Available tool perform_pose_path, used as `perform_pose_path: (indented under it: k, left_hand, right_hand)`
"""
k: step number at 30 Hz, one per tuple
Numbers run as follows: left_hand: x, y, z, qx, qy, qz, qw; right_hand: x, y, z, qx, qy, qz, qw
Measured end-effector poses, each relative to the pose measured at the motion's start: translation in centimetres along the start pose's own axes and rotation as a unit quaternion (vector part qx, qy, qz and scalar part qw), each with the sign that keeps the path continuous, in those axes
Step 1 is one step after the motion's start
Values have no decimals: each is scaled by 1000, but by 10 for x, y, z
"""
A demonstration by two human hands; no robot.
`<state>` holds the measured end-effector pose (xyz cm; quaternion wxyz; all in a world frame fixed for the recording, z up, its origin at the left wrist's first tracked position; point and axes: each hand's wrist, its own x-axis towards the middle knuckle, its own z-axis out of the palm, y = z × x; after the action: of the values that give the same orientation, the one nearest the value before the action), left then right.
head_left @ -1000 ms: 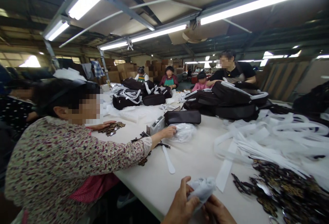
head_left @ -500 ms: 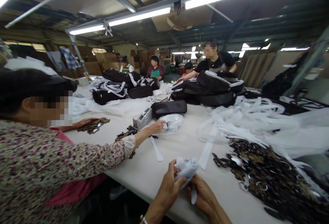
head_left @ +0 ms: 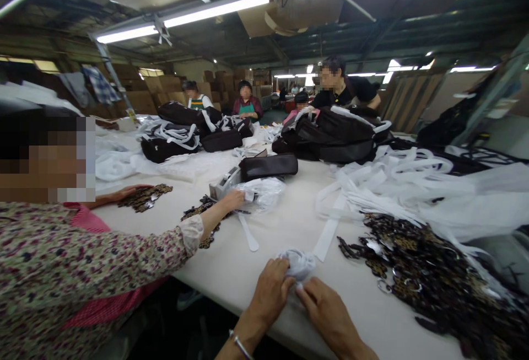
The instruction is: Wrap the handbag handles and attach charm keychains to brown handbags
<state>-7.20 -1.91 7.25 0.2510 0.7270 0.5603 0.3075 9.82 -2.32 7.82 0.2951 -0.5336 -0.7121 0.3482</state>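
A crumpled white bundle (head_left: 298,262), which looks like thin wrapping around something, lies close to the table's near edge. My left hand (head_left: 269,289) has its fingers closed on the near left side of it. My right hand (head_left: 328,307) is at the bundle's near edge, its fingers bent together by my left thumb; what they pinch, if anything, is hidden. Just beyond the bundle a flat white strip (head_left: 329,233) lies on the table. Another white strip with a rounded end (head_left: 248,234) is farther left.
To the right lies a heap of dark brown and patterned pieces (head_left: 417,272), with white straps (head_left: 397,183) behind. A co-worker's hand (head_left: 235,199) on the left touches a clear plastic bag (head_left: 264,193). Dark bags (head_left: 330,136) are piled farther back, before other people.
My hands have lowered the white bundle toward the table, and my left hand now covers its near side. The co-worker's hand has pulled the plastic bag slightly left.
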Motion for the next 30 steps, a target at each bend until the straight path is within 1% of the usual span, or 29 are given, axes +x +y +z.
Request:
perform_pose_path:
  k: [1,2,3,4,5,6,8,10,12,14,17,19,22,24,26,30]
  left_hand:
    - [-1,1,4,22,-8,5,1000]
    - [-2,2,7,44,-15,9,999]
    - [-3,3,10,63,-21,12,998]
    - [-4,4,13,79,-23,14,997]
    - [-5,5,15,87,-22,15,996]
    - [-6,6,15,83,-16,15,996]
    - [-4,7,13,32,0,14,999]
    - [-1,7,7,-62,0,0,998]
    - [4,9,2,-147,-13,-25,989]
    - [8,10,1,-176,-10,-53,983]
    - [11,12,8,-130,32,-95,986]
    - [12,13,14,-101,60,-121,986]
    - [11,13,19,-96,81,-146,981]
    - [11,12,20,-89,88,-155,980]
    - [10,13,21,-74,94,-162,979]
    - [10,13,24,-51,109,-164,979]
  right_hand:
    - [-1,-1,-2,-25,23,-50,998]
    - [0,-1,-2,-34,30,-87,995]
    - [2,-1,-3,-25,26,-111,993]
    - [5,0,-2,-3,16,-119,993]
    - [8,1,-1,31,9,-107,994]
    - [12,3,0,71,5,-75,995]
    - [21,7,1,158,-8,17,987]
    - [28,10,0,229,-43,98,968]
    - [34,11,-3,277,-79,142,947]
    - [38,11,-7,313,-90,176,929]
    - [40,12,-11,371,-87,206,901]
    - [40,13,-12,408,-103,205,884]
    - [39,15,-13,444,-114,200,866]
    - [40,13,-13,436,-102,222,866]
    - [42,10,-12,412,-103,241,873]
    - [45,2,-12,364,-97,240,895]
